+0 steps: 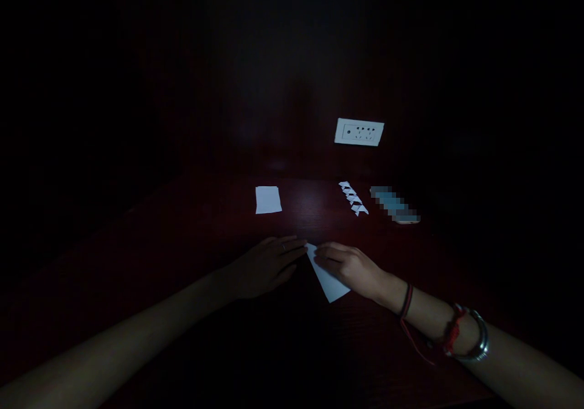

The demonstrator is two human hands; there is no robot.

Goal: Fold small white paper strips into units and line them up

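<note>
A dim indoor room is showing here, seemingly a desk corner in a home or an office, though I am not managing to tell which. A dark-red, wood-grained surface [310, 217] is running up to a wall [301, 123], where a white socket panel [359, 132] is sitting at two o'clock. White paper sheets [268, 200] are lying near the centre at nine o'clock, folded paper pieces [350, 195] and a phone-like device [395, 206] at three.

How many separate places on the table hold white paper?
3: rectangular paper at the back, a row of folded pieces to its right, and a pointed piece under the right hand. Darkness may hide more.
</note>
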